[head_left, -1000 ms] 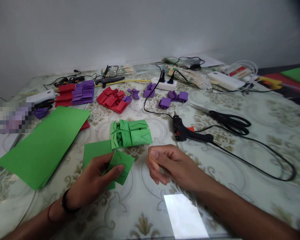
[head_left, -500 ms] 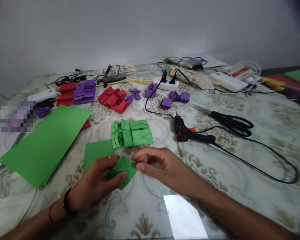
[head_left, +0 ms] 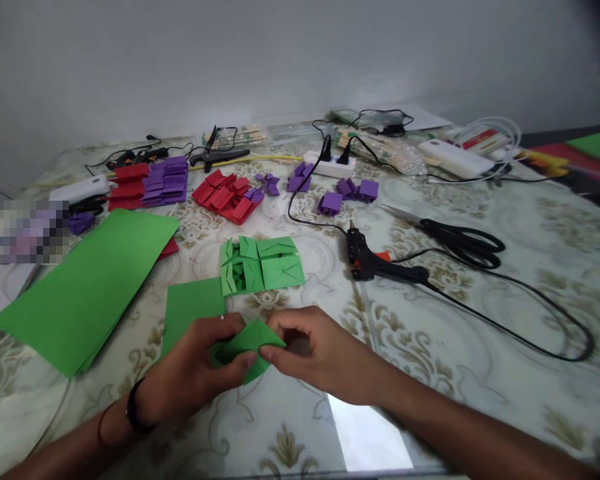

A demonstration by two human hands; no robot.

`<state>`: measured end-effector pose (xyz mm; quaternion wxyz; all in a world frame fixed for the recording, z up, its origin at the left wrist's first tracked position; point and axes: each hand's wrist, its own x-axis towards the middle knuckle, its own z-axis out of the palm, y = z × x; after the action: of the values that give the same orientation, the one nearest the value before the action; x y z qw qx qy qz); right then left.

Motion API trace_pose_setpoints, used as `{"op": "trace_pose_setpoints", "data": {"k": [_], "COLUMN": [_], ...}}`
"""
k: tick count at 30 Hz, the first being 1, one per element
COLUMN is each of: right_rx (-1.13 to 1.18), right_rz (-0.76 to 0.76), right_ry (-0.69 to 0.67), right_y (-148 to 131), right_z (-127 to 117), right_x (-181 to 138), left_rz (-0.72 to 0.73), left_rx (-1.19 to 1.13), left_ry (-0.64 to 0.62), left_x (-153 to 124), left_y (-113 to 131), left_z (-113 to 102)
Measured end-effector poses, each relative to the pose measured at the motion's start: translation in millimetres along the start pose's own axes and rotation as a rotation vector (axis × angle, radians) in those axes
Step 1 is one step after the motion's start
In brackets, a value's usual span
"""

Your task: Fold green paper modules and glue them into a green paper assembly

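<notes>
A partly folded piece of green paper [head_left: 253,339] is held above the near part of the table between my hands. My left hand [head_left: 205,357] pinches its left side, thumb on top. With thumb and fingers, my right hand [head_left: 310,347] grips its right corner; the fingertips behind the paper are hidden. Just beyond lie folded green paper pieces [head_left: 283,263] side by side. A flat green sheet [head_left: 187,303] rests partly under my left hand. Farther left is a stack of larger green sheets [head_left: 93,287].
A black glue gun [head_left: 375,263] and black-handled scissors [head_left: 460,240] lie to the right, the gun's cord looping nearby. Red folded papers [head_left: 225,193], purple folded papers [head_left: 167,180] and a white power strip [head_left: 333,165] are farther back on the patterned tablecloth [head_left: 460,387].
My right hand has closed on the right corner of the green paper, where its fingers were at the edge before. The paper has tilted and shifted slightly right.
</notes>
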<state>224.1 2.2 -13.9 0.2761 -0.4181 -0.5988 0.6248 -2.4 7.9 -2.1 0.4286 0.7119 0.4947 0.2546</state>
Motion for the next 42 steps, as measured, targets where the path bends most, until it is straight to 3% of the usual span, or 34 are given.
{"op": "trace_pose_setpoints", "data": {"k": [4,11,19,29,35,42], "right_rx": [-0.062,-0.133,-0.073,0.074,-0.074,-0.259], "right_rz": [-0.005,-0.052,-0.018,-0.012,-0.152,-0.291], "right_ry": [0.008,0.070,0.086,0.174,0.391,0.351], "right_y": [0.3,1.2,1.1,3.3,5.0,1.6], "right_z": [5.2,10.5,7.7,-7.0,-5.9,-8.2], "right_x": [0.9,1.1,2.4,5.0,6.4,2.1], "left_rz": [0.029,0.016,-0.046,-0.129,-0.114,-0.096], "left_rx": [0.028,0.091,0.104,-0.172,-0.162,-0.202], "left_ry": [-0.068,-0.079,0.000,-0.038,-0.032,0.043], "left_x": [-2.4,-3.2,-6.1,3.4,3.4,1.1], "left_y": [2.4,-0.2,-7.1,-1.4,-2.1,-11.4], "left_z": [4.5,10.7,8.7,-4.8,-4.4,-1.7]}}
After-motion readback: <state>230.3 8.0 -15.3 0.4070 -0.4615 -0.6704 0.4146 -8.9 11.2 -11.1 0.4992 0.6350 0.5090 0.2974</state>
